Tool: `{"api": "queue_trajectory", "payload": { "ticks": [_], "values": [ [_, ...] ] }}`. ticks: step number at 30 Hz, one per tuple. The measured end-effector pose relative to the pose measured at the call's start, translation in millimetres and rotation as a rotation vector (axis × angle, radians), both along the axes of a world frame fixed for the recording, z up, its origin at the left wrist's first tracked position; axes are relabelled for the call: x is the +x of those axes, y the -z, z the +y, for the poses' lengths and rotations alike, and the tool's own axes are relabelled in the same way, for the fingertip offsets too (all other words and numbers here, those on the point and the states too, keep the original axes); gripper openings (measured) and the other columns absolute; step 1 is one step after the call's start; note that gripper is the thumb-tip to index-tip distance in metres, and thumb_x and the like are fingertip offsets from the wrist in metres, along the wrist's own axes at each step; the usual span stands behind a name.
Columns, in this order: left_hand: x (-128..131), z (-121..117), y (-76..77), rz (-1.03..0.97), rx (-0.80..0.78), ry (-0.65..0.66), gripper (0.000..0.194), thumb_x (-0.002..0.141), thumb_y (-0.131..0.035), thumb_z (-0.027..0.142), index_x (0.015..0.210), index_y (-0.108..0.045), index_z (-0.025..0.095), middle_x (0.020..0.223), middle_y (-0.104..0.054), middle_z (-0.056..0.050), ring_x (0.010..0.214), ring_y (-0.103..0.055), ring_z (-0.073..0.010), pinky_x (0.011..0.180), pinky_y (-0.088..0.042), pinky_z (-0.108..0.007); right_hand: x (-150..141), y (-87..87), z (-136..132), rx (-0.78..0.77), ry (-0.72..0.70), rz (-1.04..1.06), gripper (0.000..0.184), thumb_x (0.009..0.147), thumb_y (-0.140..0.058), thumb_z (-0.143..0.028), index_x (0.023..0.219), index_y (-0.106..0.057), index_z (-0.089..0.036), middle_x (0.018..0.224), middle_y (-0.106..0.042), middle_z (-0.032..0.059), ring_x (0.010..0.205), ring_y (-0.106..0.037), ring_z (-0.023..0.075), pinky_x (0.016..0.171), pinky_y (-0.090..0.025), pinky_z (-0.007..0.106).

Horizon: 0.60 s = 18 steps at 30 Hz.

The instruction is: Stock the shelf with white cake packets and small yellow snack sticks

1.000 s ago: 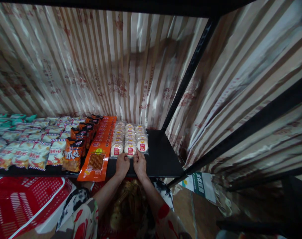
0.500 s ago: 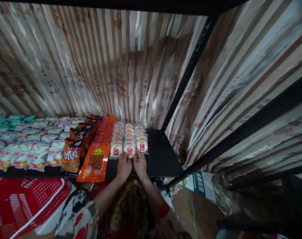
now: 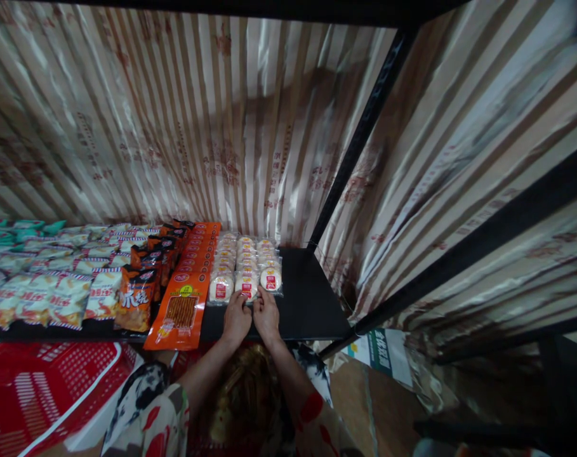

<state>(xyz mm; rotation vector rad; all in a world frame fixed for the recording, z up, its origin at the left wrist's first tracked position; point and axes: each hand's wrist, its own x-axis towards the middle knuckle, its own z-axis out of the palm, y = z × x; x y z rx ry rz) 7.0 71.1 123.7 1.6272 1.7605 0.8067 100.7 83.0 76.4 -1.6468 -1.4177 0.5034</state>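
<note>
Round white rice crackers in clear packets with red labels stand in three rows on the black shelf (image 3: 311, 298). My left hand (image 3: 237, 317) pinches the lower left edge of the front packet of the middle row, a rice cracker packet (image 3: 246, 283). At its lower right edge, the fingers of my right hand (image 3: 266, 314) are closed on the same packet. Just right of it is the front packet of the right row (image 3: 270, 279); to the left is the left row's front packet (image 3: 220, 289). My fingertips partly hide the held packet's lower edge.
Left of the crackers lies a long orange snack bag (image 3: 181, 304) overhanging the shelf edge, then orange-black bags (image 3: 136, 298) and several white snack bags (image 3: 69, 301). A red basket (image 3: 54, 381) sits below. A black post (image 3: 359, 146) rises at the shelf's back right corner.
Both hands stay at the front middle packet with almost no movement. The whole view has shifted very slightly.
</note>
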Motion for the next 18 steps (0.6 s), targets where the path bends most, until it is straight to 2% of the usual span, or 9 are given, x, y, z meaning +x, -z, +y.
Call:
{"api": "queue_trajectory", "payload": {
  "ticks": [6,11,14,18],
  "values": [
    [-1.5,-1.2,3.3,0.021,0.082,0.014,0.038,0.072,-0.043,0.0,0.102,-0.064,0.011,0.13,-0.053,-0.012,0.121,-0.049,-0.0188,0.104,-0.038,-0.03,-0.6,3.7,-3.0,0.132,0.021,0.021,0.041,0.079,-0.039,-0.017,0.114,-0.058,-0.014,0.111,-0.056,0.0136,0.092,-0.059,0.019,0.079,-0.052,0.032],
    [-4.0,-10.6,2.2,0.012,0.173,-0.003,0.034,0.072,-0.043,0.001,0.095,-0.065,0.013,0.122,-0.057,-0.012,0.113,-0.054,-0.021,0.098,-0.044,-0.035,-0.8,0.3,-11.3,0.279,0.04,0.064,0.036,0.081,-0.038,-0.018,0.111,-0.059,-0.015,0.11,-0.056,0.014,0.092,-0.058,0.0187,0.081,-0.051,0.035],
    [-10.2,-28.3,9.1,-0.037,0.255,0.032,0.031,0.072,-0.04,0.001,0.087,-0.065,0.014,0.106,-0.063,-0.01,0.101,-0.058,-0.0177,0.092,-0.046,-0.032,-2.6,-3.0,-28.3,0.298,-0.001,0.081,0.033,0.082,-0.039,-0.017,0.109,-0.059,-0.016,0.106,-0.058,0.0124,0.089,-0.059,0.0176,0.079,-0.051,0.033],
    [-24.0,-64.7,30.0,-0.089,0.281,0.086,0.029,0.075,-0.038,0.004,0.077,-0.063,0.017,0.083,-0.063,-0.004,0.083,-0.059,-0.0137,0.079,-0.048,-0.025,-9.6,1.4,-65.6,0.223,-0.119,0.138,0.03,0.084,-0.04,-0.019,0.107,-0.06,-0.016,0.092,-0.063,0.0087,0.076,-0.062,0.0149,0.071,-0.052,0.028]
  ]
}}
